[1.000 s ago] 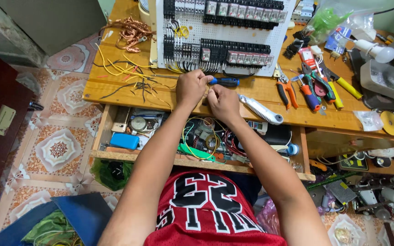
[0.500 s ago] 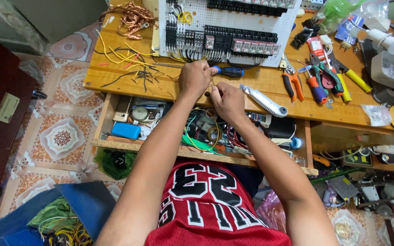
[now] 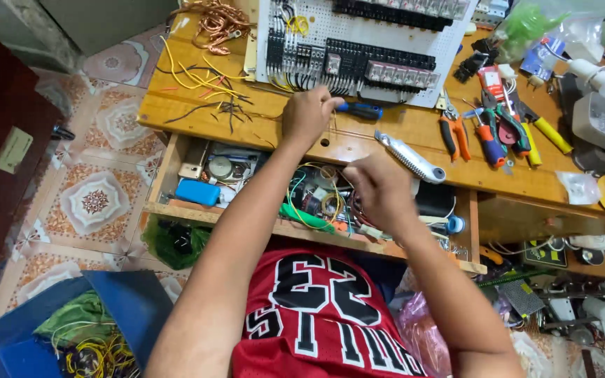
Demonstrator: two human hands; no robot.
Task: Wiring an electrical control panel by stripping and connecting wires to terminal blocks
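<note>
The right hand has dropped back over the open drawer (fingers blurred, grip unclear), while left hand fingers clench the screwdriver.

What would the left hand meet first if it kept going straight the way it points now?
The left hand points up the bench toward the white panel. It would likely first meet the row of black wired blocks along the panel's lower edge, though depth is hard to judge from above.

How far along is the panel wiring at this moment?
Done: black component rows sit mounted on the white panel, some wired. In hand: left hand pinches a thin wire at the panel's edge; right hand hovers over the open drawer. Left: loose yellow wires unused.
</note>
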